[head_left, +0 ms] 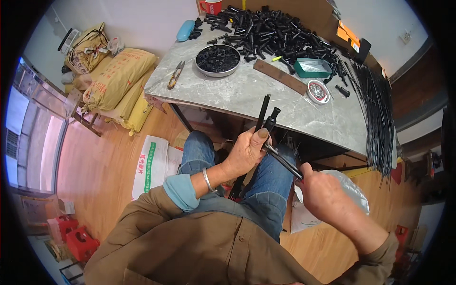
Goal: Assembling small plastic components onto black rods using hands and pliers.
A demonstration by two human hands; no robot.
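Above my lap, my left hand (249, 151) is closed around a black tubular plastic part (271, 118) with a flanged top, held upright. A thin black rod (263, 111) stands beside it in the same grip. My right hand (325, 194) is wrapped around the end of a slim dark shaft-like tool (286, 164) with a bit of red by the fingers; its exact kind is unclear. The tool's far end meets the tubular part just below my left thumb. Both hands are in front of the table's near edge.
The grey table (190, 95) bears a heap of black tubular parts (266, 31), a metal bowl (217, 73) of small black pieces, scissors (176, 76), a flat brown strip (280, 77), a green box (312, 69), a small dish (318, 91) and thin black rods (375, 109). Sacks (118, 76) lie left.
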